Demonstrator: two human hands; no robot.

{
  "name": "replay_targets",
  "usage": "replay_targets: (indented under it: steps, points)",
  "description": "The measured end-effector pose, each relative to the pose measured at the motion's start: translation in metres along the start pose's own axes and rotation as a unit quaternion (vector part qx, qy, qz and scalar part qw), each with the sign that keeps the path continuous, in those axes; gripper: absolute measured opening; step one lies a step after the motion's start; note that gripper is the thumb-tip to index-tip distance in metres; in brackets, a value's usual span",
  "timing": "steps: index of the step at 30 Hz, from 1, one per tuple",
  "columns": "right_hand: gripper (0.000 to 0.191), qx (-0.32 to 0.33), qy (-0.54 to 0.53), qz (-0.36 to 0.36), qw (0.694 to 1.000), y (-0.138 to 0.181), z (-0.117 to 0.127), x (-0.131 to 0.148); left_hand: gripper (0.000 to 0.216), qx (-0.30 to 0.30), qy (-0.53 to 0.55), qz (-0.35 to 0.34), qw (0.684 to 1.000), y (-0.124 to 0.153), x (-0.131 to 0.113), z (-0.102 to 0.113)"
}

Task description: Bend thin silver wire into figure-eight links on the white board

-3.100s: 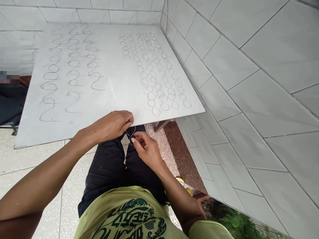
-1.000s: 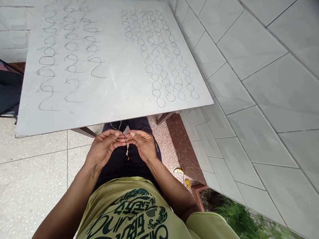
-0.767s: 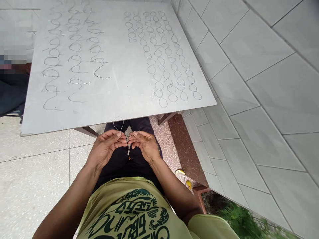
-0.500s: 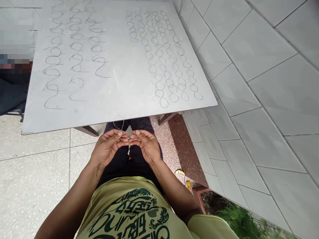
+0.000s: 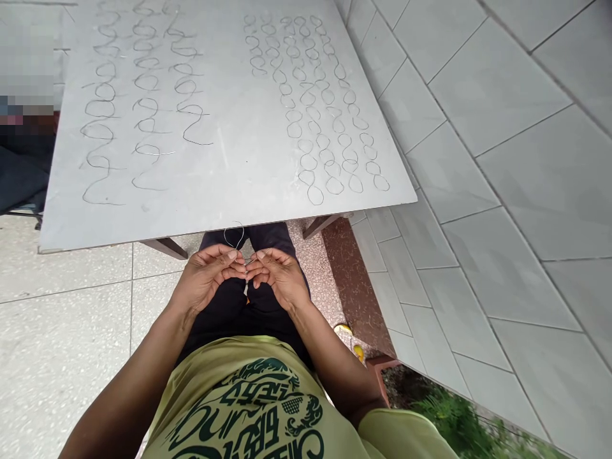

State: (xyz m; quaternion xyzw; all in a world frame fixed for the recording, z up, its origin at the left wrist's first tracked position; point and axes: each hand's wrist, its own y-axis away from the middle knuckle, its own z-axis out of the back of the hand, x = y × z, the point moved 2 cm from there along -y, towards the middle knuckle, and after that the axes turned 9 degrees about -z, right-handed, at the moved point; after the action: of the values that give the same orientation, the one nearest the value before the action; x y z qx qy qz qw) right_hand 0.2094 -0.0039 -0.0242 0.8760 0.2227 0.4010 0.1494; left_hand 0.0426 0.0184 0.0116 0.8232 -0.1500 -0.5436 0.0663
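Between my two hands is a thin wire [image 5: 225,236], with a rounded loop standing up above the fingers near the table's front edge. My left hand [image 5: 210,273] pinches it between thumb and fingertips just below the loop. My right hand [image 5: 278,274] is closed in a pinch on the same wire, its fingertips almost against the left ones. Both hands are over my lap, in front of the table [image 5: 239,185]. The wire's lower part is largely hidden by the fingers.
Wire pieces bent in figure eights [image 5: 314,194] lie in columns on the table's right side. Wavy S-shaped wires [image 5: 98,132] line the left side. A tiled wall [image 5: 482,159] borders the right, above a plant [image 5: 449,417]. Dark cloth [image 5: 23,172] shows at far left.
The wire loop has shifted slightly right and turned. My hands have come a little closer together, and the right fingers have curled more.
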Motion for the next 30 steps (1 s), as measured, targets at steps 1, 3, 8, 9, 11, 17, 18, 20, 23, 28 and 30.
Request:
replay_targets:
  steps: [1,3,8,9,11,17,18,20,23,28,30]
  points:
    - [0.030,-0.006,0.000,-0.001,1.000,0.000,0.000,0.000,0.021,0.003,-0.005,-0.001,1.000,0.000,0.000,0.000]
    - [0.030,-0.018,0.000,0.002,1.000,-0.001,0.000,-0.001,0.021,0.010,-0.011,-0.003,1.000,0.001,0.001,0.001]
    - [0.026,-0.033,-0.004,0.017,0.999,-0.003,-0.001,-0.004,0.020,0.005,0.000,-0.016,1.000,0.003,0.006,0.004]
    - [0.025,-0.034,-0.004,0.017,0.999,-0.003,-0.001,-0.005,0.019,0.001,0.004,-0.014,1.000,0.004,0.008,0.004]
    - [0.024,-0.036,-0.004,0.015,0.999,-0.003,0.000,-0.005,0.020,-0.006,0.011,-0.009,1.000,0.005,0.011,0.006]
    - [0.029,-0.049,0.008,-0.002,0.999,-0.003,-0.003,-0.002,0.021,-0.010,0.022,0.003,1.000,0.006,0.016,0.010]
    - [0.030,-0.049,0.010,-0.005,0.999,-0.003,-0.004,-0.002,0.021,-0.009,0.023,0.004,1.000,0.006,0.016,0.011]
    - [0.032,-0.045,0.013,-0.008,0.999,-0.003,-0.007,0.000,0.021,-0.009,0.024,0.004,1.000,0.007,0.015,0.012]
    - [0.034,-0.026,0.017,-0.011,0.999,-0.004,-0.008,0.001,0.020,-0.015,0.032,-0.002,0.999,0.006,0.013,0.012]
    - [0.035,0.000,0.034,0.000,0.999,-0.005,-0.005,0.004,0.023,-0.017,0.042,-0.001,0.999,0.004,0.010,0.010]
    - [0.032,0.000,0.037,0.011,0.999,-0.005,-0.002,0.004,0.023,-0.018,0.042,0.003,0.999,0.003,0.010,0.010]
